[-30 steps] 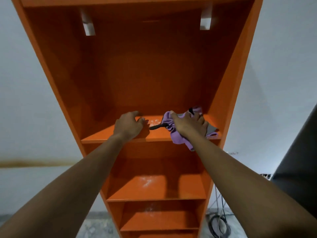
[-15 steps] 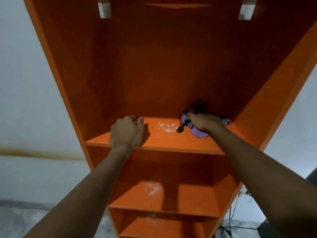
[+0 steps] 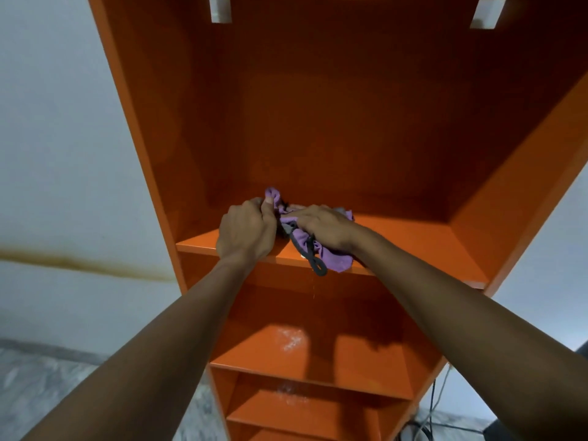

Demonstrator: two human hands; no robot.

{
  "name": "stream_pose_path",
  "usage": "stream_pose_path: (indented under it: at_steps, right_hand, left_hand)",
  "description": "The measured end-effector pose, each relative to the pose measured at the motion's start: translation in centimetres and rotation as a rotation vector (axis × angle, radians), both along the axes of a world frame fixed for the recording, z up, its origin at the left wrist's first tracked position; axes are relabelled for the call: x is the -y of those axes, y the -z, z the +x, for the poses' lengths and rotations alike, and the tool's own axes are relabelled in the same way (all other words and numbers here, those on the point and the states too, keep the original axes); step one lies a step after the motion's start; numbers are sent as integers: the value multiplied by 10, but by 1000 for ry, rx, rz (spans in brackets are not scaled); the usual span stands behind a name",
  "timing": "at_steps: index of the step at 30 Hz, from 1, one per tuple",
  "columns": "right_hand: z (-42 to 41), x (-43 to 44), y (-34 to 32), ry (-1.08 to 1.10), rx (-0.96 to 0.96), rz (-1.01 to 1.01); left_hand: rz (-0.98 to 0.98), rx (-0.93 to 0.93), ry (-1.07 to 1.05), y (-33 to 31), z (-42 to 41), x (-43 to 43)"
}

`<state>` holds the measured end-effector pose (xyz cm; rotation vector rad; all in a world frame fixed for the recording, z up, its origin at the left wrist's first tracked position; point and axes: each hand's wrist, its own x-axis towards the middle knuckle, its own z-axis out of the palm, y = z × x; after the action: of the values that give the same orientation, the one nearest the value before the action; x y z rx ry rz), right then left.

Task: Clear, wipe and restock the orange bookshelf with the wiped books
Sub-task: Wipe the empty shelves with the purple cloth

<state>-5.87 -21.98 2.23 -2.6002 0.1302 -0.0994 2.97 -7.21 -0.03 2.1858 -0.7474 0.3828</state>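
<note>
Forward and to the left goes the purple cloth, pulled from the back right corner of the upper shelf to its front edge within the last half second. On my feed the left hand has left its rest on the shelf lip to meet it. Its fingers now curl round the cloth's raised end, while the right hand lies over the bunched middle, fingers bent into the folds and gripping it. A grey loop of the cloth hangs just past the edge. The pale speckled patch seen earlier on this board no longer shows, so I judge it wiped or covered. White dust marks the shelf below in the orange bookshelf. With no books in view, I judge wiping unfinished and restocking not begun.
</note>
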Motion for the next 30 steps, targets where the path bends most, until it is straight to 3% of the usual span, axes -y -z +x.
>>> stream_pose_path:
  at_steps: [6,12,14,19,21,23,26,28,30]
  right_hand:
    - [-17,-27,4,3,108,119]
    - [-42,-43,10,50,232,217]
    - [-51,-45,8,91,305,308]
    - [-45,-24,-5,503,690,711]
    - [-34,-4,-11,679,783,726]
    - [-25,15,-12,801,737,666]
    - [-19,31,-4,884,353,278]
    - [-11,30,1,798,125,70]
    - [7,32,2,694,3,37]
  left_hand:
    - [-81,-73,62,-4,-2,-6]
    - [-310,-243,194,-8,-11,-30]
    - [-286,-255,188,-9,-15,-40]
    - [-237,203,-159,-13,-22,-70]
    - [-248,290,-361,-18,-16,-74]
    - [-328,202,-486,-23,-6,-74]
    - [-454,1,-502,-22,9,-71]
    - [-480,-66,-478,-16,19,-71]
    - [-464,-74,-462,-6,28,-74]
